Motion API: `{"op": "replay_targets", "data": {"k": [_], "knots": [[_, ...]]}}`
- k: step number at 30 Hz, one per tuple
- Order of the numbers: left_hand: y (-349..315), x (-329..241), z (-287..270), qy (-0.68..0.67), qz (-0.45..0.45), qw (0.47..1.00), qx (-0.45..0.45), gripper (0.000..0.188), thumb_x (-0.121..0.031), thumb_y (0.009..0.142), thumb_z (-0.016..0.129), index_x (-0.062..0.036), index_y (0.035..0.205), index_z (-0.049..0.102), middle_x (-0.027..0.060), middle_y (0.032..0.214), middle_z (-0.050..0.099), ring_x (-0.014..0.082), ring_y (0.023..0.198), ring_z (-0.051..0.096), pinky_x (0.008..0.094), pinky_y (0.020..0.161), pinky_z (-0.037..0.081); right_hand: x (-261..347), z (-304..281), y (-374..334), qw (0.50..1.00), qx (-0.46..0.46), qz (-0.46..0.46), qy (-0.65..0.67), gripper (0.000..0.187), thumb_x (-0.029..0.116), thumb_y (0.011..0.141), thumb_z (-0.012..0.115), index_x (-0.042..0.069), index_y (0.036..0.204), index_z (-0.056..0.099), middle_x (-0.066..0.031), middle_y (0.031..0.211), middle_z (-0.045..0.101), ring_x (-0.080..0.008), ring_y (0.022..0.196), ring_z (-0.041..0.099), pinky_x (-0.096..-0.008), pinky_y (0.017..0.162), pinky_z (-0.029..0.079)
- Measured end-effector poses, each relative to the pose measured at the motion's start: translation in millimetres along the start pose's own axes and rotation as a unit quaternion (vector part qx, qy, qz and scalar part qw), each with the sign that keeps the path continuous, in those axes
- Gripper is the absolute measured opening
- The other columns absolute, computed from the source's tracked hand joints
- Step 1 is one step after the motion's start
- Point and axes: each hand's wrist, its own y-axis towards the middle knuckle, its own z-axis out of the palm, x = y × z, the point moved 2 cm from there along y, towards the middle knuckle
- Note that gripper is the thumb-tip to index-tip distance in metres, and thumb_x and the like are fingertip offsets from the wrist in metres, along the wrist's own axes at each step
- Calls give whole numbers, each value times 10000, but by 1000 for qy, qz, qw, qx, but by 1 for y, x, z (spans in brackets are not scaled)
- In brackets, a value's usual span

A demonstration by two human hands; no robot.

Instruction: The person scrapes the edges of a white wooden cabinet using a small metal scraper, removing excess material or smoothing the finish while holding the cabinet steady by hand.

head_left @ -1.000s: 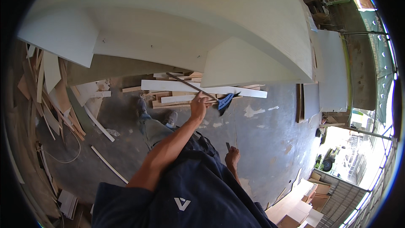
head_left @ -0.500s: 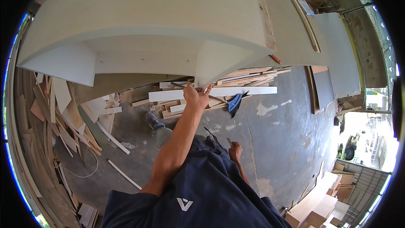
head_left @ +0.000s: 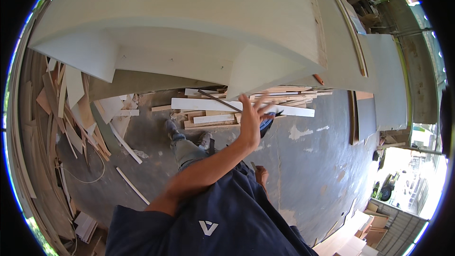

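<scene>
A large cream-white furniture piece point(head_left: 189, 0) with an open, box-like front fills the upper part of the view. Just below its lower right corner is my left hand point(head_left: 250, 125), fingers spread and slightly blurred, holding nothing. Lower down, close against my body, my right hand point(head_left: 261, 175) is closed round a small thin flat piece point(head_left: 253, 166), whose kind I cannot make out. Behind my left hand a blue broom head point(head_left: 267, 124) is partly hidden; its dark handle point(head_left: 218, 99) slants across the boards.
Wooden strips and white boards point(head_left: 199, 104) lie on the grey floor point(head_left: 313, 161) under the furniture piece. Scrap boards point(head_left: 61, 95) lean in a heap at left. A tool with an orange handle point(head_left: 318, 79) rests near the panel edge. Upright sheets point(head_left: 365, 114) stand at right.
My left hand has come off the furniture piece's lower corner, moved right and spread its fingers. My right hand stays low, still closed on the flat piece. The view has shifted slightly.
</scene>
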Motion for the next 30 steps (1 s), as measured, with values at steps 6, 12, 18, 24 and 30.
{"op": "replay_targets", "data": {"k": [6,12,18,24,30], "knots": [[45,61,-157,46,-168,953,-248,420,-403,1095,479,-22,1256,551,157,1101,684,283,973,727,436,822,554,8,-15,7,998,-15,-62,26,283,96,870,528,32,995,774,-234,983,747,-426,939,711,-491,862,551],[88,48,-149,-179,-77,958,-209,317,-312,1095,511,-5,1106,592,149,1034,678,262,970,697,423,829,575,2,-31,13,998,11,-57,-10,281,105,876,542,17,1013,772,-236,971,747,-425,943,713,-487,873,550],[103,75,-136,-368,11,904,-217,134,-130,1082,511,-26,1108,592,99,974,672,246,882,673,387,803,596,17,-38,15,999,17,-40,-17,273,111,882,554,23,1021,772,-232,968,749,-414,937,718,-478,860,550],[101,77,-137,-229,45,940,-250,107,-120,1082,520,-31,1094,579,87,941,675,210,826,668,359,773,589,18,-26,18,998,29,-57,17,273,120,881,558,51,1028,778,-208,959,755,-395,920,723,-472,835,552],[86,60,-145,118,176,942,-261,237,-192,1041,567,2,925,637,112,721,651,216,618,654,368,588,536,-4,-15,22,997,49,-52,13,302,235,890,661,16,1057,785,-191,1016,778,-304,957,751,-396,859,557]]}}
